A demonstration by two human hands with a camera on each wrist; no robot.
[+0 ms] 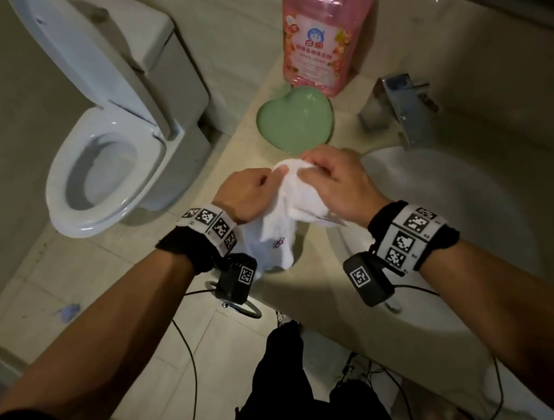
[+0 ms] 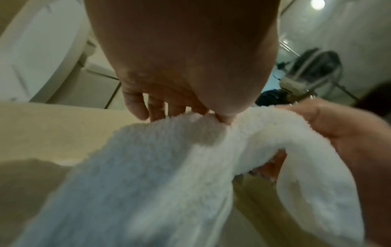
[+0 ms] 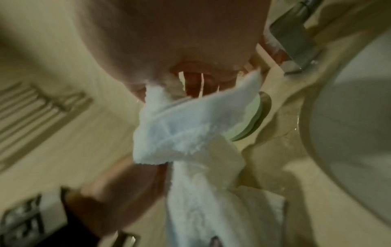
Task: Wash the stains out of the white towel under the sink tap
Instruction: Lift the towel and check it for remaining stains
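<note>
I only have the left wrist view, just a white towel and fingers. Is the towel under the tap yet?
Observer: No. The head view shows the white towel held over the counter, left of the basin.
Operator: Is the right hand on it too?
Observer: Yes, the right hand and the left hand both pinch its upper edge.
Operator: Anything nearby?
Observer: A green heart-shaped dish just beyond the hands, with a pink detergent bottle behind it.

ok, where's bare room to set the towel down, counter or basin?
Bare counter lies left of the green heart dish, toward its toilet-side edge. The basin right of the hands is bare. Crowded: dish, pink bottle and tap fill the back.
</note>
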